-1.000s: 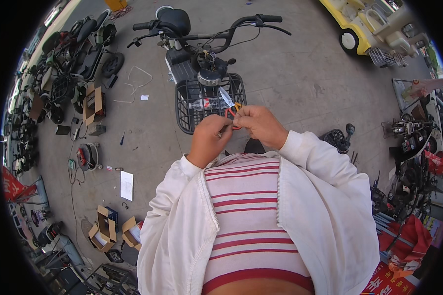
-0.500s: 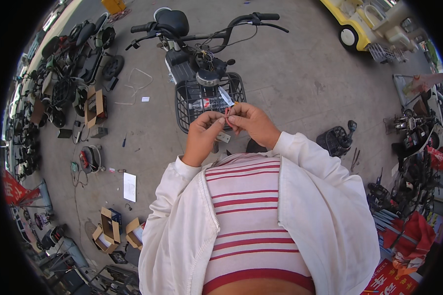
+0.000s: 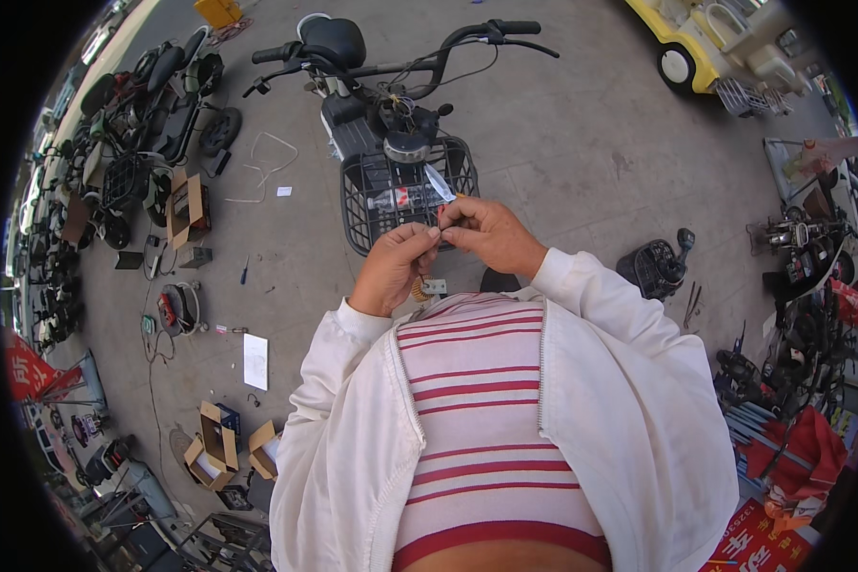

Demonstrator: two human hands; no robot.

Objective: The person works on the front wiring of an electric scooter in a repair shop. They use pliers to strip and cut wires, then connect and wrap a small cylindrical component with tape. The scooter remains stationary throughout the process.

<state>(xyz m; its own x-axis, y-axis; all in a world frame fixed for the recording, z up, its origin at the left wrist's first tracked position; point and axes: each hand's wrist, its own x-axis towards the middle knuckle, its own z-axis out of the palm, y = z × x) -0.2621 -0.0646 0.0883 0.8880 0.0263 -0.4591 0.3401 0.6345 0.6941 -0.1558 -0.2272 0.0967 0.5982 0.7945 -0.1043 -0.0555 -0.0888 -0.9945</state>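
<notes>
My left hand (image 3: 391, 269) and my right hand (image 3: 496, 238) meet in front of my chest, fingertips pinched together. What they pinch is too small and covered to make out. A sliver of a red piece (image 3: 441, 214) shows beside my right fingers. Just beyond them a pointed silver blade-like piece (image 3: 438, 182) sticks out over the front basket; whether my right hand holds it I cannot tell. Below my left hand hang a tan coil (image 3: 418, 289) and a small pale plate (image 3: 435, 286). The black wire basket (image 3: 353, 221) of an electric bike holds a clear plastic bottle (image 3: 402, 198).
Handlebars (image 3: 391, 69) and a black seat (image 3: 334, 44) rise beyond the basket. Parked bikes (image 3: 153, 114) and open cardboard boxes (image 3: 196, 210) stand left. A screwdriver (image 3: 245, 271) lies on the floor. At right are a black basket-like container (image 3: 650, 271) and a yellow cart (image 3: 696, 57).
The red piece between my fingertips is now mostly covered. My left hand has turned slightly, and the tan coil beneath it has come into sight. My fingertips stay together.
</notes>
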